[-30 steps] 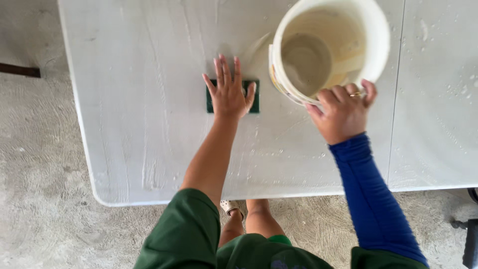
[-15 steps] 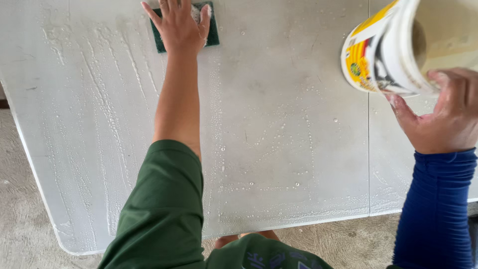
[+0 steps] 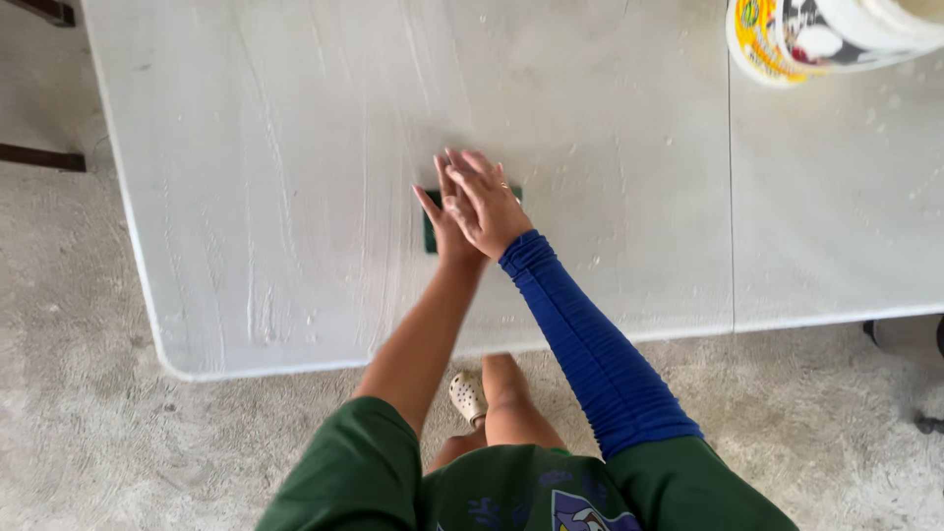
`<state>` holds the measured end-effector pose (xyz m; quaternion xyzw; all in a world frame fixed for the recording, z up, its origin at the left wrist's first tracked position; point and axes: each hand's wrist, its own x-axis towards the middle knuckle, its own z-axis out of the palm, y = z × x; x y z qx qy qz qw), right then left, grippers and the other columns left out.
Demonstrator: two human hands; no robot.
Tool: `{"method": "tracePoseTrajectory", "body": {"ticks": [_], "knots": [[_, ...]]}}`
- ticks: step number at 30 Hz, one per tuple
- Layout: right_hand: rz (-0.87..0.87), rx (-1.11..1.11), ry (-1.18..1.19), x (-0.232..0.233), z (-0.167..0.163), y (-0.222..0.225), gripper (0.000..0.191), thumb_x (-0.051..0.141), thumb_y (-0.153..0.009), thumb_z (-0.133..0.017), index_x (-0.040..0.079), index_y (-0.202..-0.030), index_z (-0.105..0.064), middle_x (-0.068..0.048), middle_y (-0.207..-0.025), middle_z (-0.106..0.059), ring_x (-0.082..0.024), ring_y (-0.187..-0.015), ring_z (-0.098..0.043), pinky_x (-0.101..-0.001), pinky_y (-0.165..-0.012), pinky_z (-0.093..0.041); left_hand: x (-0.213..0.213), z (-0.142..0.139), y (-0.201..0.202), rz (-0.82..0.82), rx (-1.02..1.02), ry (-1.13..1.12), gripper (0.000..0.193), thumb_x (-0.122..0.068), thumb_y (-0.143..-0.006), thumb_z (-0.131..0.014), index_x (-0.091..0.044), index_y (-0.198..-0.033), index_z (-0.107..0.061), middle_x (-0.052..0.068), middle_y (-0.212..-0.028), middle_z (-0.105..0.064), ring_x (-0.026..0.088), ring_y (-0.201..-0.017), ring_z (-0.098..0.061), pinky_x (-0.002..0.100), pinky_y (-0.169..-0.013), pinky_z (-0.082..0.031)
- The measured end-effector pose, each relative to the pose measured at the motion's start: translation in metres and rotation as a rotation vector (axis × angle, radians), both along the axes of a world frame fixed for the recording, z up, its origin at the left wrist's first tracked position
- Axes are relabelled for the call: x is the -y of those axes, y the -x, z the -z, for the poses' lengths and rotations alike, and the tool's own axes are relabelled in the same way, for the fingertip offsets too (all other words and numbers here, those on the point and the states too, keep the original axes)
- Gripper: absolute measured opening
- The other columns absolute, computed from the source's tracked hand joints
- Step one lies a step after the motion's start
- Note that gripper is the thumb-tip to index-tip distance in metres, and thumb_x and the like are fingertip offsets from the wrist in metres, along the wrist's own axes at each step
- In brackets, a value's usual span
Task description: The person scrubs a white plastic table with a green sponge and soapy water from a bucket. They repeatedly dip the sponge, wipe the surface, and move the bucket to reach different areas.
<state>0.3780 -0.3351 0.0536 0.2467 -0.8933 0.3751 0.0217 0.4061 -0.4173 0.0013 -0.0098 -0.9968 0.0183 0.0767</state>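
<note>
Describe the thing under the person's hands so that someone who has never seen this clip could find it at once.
Start from the long white table on the concrete floor. Near the middle of its near half, the right hand lies stacked on the left hand, both pressed flat. Under them is a small dark green scrub pad, of which only edges show; it is the only dark thing on the pale, streaked top, far from the tub at the far right.

Dark green pad [image 3: 430, 228], blue sleeve [image 3: 590, 344]

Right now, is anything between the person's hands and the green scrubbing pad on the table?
Nothing separate does. The left hand lies flat on the green scrubbing pad, and the right hand is stacked on top of the left, so only the left hand lies between it and the pad. The bucket stands apart at the table's far right.
</note>
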Motion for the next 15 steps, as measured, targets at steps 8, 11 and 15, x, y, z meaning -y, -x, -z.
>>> {"method": "tracePoseTrajectory", "body": {"ticks": [8,11,15], "knots": [[0.158,0.128,0.035,-0.052,0.037,-0.157,0.059,0.038,-0.110,-0.036,-0.003,-0.151,-0.045,-0.023,-0.158,-0.046,-0.040,-0.151,-0.040,-0.0520,-0.128,-0.025,-0.039,-0.023,-0.151,-0.007,0.349,-0.331,0.085,-0.052,-0.099,-0.044,-0.008,-0.164,-0.010,0.025,-0.169,-0.001,0.039,-0.157,0.005,0.075,-0.117,0.002],[0.181,0.120,0.107,-0.062,0.038,-0.172,0.066,0.044,-0.109,-0.037,-0.004,-0.153,-0.040,-0.025,-0.160,-0.042,-0.042,-0.153,-0.035,-0.0516,-0.128,-0.025,-0.049,-0.028,-0.159,-0.011,0.430,-0.335,0.083,-0.050,-0.099,-0.043,-0.011,-0.164,-0.009,0.022,-0.170,-0.001,0.037,-0.157,0.005,0.074,-0.116,0.002],[0.220,0.054,0.207,-0.069,0.046,-0.146,0.081,0.055,-0.105,-0.040,-0.004,-0.159,-0.030,-0.025,-0.165,-0.032,-0.041,-0.156,-0.030,-0.0503,-0.129,-0.027,-0.055,-0.024,-0.126,-0.020,0.489,-0.348,0.080,-0.047,-0.099,-0.041,-0.011,-0.163,-0.009,0.022,-0.169,-0.001,0.037,-0.156,0.004,0.075,-0.115,-0.001]]}}
